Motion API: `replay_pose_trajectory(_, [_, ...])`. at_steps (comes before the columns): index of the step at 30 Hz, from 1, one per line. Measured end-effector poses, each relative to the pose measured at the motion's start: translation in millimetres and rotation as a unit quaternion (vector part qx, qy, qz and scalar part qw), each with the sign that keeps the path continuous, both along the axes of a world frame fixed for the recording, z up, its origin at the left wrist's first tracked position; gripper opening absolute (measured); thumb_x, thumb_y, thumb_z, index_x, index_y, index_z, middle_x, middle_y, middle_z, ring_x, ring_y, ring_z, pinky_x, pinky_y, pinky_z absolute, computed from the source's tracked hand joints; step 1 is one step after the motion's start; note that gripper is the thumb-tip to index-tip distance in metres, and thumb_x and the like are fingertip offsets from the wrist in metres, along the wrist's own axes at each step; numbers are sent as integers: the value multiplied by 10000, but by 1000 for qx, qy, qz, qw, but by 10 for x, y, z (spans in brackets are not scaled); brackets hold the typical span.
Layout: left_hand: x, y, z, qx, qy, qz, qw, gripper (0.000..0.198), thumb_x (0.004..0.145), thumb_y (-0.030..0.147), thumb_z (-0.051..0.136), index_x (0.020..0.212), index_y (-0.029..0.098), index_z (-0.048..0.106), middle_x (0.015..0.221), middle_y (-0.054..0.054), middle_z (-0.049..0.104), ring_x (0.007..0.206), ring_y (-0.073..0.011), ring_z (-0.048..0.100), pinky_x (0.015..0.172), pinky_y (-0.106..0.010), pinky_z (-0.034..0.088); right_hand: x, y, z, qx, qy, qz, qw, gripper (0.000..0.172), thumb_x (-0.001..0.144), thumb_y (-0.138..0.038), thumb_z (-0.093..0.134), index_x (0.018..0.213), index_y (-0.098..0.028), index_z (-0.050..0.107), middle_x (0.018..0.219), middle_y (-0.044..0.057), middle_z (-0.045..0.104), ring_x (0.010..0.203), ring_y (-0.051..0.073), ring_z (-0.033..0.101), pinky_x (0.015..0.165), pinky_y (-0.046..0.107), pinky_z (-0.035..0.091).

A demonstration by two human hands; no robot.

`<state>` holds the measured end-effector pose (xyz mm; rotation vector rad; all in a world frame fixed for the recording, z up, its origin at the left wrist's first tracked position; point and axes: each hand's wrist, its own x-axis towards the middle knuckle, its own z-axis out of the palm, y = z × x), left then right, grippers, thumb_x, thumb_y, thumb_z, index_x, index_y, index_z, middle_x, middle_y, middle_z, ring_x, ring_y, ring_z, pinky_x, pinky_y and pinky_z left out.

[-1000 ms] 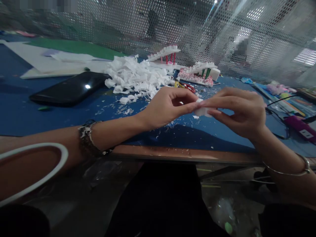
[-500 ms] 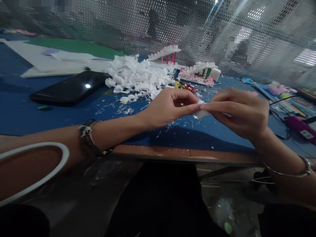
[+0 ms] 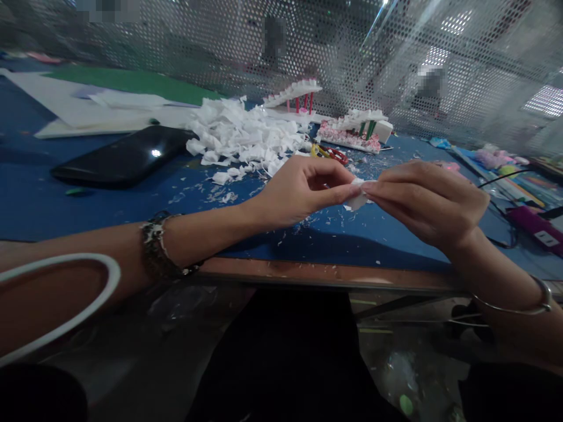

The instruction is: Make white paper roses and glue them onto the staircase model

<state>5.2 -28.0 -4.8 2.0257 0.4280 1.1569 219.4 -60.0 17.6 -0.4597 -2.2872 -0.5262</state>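
Both hands meet above the blue table [image 3: 88, 205] near its front edge. My left hand [image 3: 299, 190] and my right hand [image 3: 433, 202] each pinch the same small white paper scrap [image 3: 357, 200] between thumb and fingertips. The scrap hangs a little above the tabletop. Tiny white shreds lie scattered on the blue surface under the hands. A heap of white paper pieces [image 3: 244, 138] sits behind my left hand.
A black phone [image 3: 125, 157] lies left of the heap, with white sheets [image 3: 88, 111] and a green sheet [image 3: 132, 82] beyond. Small paper models [image 3: 352, 132] stand at the back against a perforated metal screen. Cables and a purple device [image 3: 534, 228] lie at the right.
My right hand has shifted slightly right and its fingers have closed tighter on the scrap. My left hand has stayed in place.
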Motion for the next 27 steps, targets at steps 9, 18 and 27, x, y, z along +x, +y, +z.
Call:
replay_pose_trajectory(9, [15, -42, 16, 6, -34, -20, 999, 104, 766, 263, 663, 788, 162, 673, 715, -7, 688, 660, -89, 635, 622, -198, 516, -156, -48, 20, -110, 105, 14, 988, 48, 796, -251, 662, 832, -282, 666, 794, -11, 681, 744, 129, 638, 719, 282, 550])
replay_pose_trajectory(18, [-19, -83, 57, 176, 28, 74, 981, 198, 821, 386, 603, 776, 213, 688, 755, -30, 682, 713, -131, 618, 647, -243, 499, -229, -16, -28, -236, 182, 44, 954, 84, 760, -224, 682, 727, -219, 604, 709, -21, 641, 631, 95, 592, 566, 229, 531])
replay_pose_trajectory(27, [-15, -149, 56, 233, 41, 115, 965, 254, 786, 467, 622, 847, 230, 690, 846, -37, 664, 777, -149, 617, 726, -268, 490, -263, -58, -61, -231, 201, 29, 952, 153, 762, -275, 689, 696, -226, 560, 707, -3, 618, 656, 128, 594, 594, 271, 550])
